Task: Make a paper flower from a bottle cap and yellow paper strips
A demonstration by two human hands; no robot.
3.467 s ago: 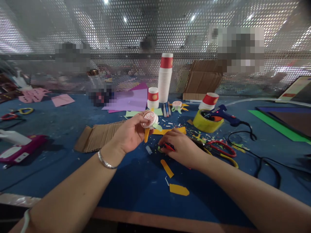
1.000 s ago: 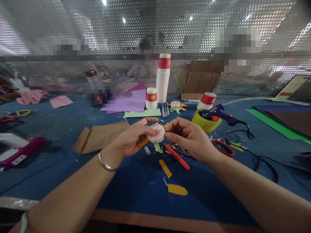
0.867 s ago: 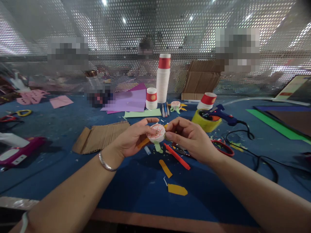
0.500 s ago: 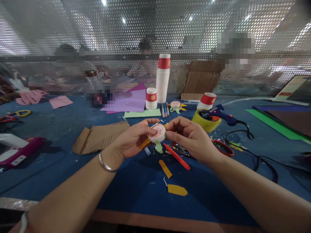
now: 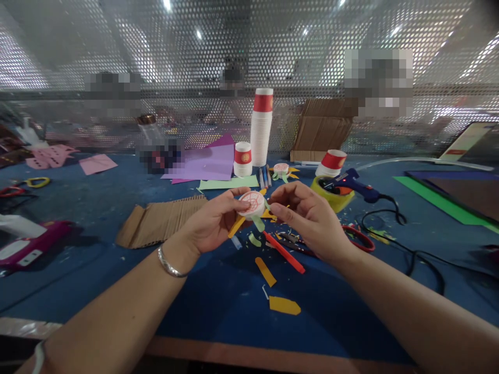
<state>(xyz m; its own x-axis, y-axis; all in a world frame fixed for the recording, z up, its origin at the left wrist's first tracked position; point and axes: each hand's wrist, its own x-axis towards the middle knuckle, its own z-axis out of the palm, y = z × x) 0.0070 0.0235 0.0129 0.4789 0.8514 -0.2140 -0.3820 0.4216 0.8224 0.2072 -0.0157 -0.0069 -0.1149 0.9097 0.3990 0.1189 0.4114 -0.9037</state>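
Observation:
My left hand (image 5: 212, 221) is closed on a cut-down paper cup base (image 5: 252, 203), a short white disc with red lines drawn on top. Its thumb presses on the drawn face. Green paper strips and a yellow paper strip (image 5: 236, 227) stick out around the disc. At the disc's right side, my right hand (image 5: 307, 215) pinches a small green paper strip (image 5: 267, 204) between thumb and fingertips. Below lie a red marker (image 5: 284, 253), a loose green paper piece (image 5: 254, 240) and yellow paper pieces (image 5: 285, 305). Dark-bladed scissors (image 5: 356, 238) are partly hidden by my right hand.
A tall stack of paper cups (image 5: 261, 130) stands at the back. A blue glue gun (image 5: 356, 185) rests on a yellow tape roll (image 5: 331, 197), its cord trailing right. Corrugated cardboard (image 5: 163, 221) lies left. A similar decorated disc (image 5: 281, 169) sits behind my hands.
The disc has tilted and risen slightly in my left hand. My right fingers have drawn a little away from its edge, showing the green strip between. The loose green piece below is now uncovered.

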